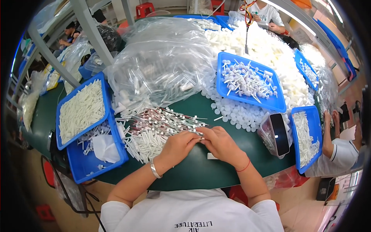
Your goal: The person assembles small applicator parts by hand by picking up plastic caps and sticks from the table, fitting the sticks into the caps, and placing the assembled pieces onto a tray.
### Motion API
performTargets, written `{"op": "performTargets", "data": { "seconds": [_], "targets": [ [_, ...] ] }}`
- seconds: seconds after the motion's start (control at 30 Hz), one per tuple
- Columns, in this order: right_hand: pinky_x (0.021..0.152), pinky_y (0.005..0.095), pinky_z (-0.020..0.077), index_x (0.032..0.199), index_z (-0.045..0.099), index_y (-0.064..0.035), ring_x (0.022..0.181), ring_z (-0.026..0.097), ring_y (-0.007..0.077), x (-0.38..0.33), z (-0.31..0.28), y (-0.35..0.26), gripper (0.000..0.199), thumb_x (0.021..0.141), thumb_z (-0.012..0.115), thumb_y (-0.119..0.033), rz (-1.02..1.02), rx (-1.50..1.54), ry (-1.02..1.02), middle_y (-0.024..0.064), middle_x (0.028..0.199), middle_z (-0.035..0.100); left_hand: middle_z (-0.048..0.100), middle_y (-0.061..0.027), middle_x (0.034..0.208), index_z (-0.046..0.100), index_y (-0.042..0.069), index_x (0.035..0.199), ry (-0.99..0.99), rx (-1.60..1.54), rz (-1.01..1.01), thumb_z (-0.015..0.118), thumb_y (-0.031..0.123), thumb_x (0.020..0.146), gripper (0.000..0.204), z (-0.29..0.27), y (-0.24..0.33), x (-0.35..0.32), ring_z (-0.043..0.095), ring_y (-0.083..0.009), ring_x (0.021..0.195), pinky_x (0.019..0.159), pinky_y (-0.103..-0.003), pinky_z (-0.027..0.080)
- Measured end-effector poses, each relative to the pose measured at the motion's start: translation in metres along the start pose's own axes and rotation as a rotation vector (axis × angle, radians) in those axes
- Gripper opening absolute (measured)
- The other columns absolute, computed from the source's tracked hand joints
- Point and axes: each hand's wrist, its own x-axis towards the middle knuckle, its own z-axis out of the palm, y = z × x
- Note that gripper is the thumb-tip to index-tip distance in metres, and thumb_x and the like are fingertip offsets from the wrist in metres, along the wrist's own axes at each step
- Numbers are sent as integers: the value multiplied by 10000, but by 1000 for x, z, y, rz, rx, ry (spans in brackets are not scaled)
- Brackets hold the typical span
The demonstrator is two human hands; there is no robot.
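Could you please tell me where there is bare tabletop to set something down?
The green tabletop is bare between the right hand and the clear tub, with a smaller patch between the white discs and the thin rods. Left of the left hand, white tubes and blue trays crowd it.

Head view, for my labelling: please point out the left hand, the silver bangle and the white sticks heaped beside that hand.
Left hand (pixel 176 148): head view, back of the hand.
Silver bangle (pixel 154 169): head view, outer band.
White sticks (pixel 146 144): head view, heap's middle.

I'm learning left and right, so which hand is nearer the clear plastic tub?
Right. The right hand is left of the clear plastic tub; the left hand is farther left.
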Motion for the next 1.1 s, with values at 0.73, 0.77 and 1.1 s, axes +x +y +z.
{"op": "performTargets", "data": {
  "seconds": [0.73,0.77,1.1],
  "targets": [
    [766,240,474,944,663,-6,848,626,130,-13,-30,43,129,830,679,-63,614,869,635,61,916,676,601,-162,883,637,24,954,118,264,108,604,36,759,198,65,-51,135,592,-348,850,764,-423,484],
    [794,233,485,974,660,9,882,635,128,-13,-33,42,144,848,670,-61,619,1025,644,73,959,680,619,-142,877,656,27,974,60,189,34,620,46,765,213,58,-45,131,612,-295,821,750,-387,493],
    [831,231,486,1082,653,20,932,636,132,-14,-17,42,230,861,664,-44,525,1033,578,81,1001,678,673,-84,997,602,-41,1193,-81,-751,-429,641,98,884,341,20,6,79,637,-104,820,756,-209,524]
  ]
}}
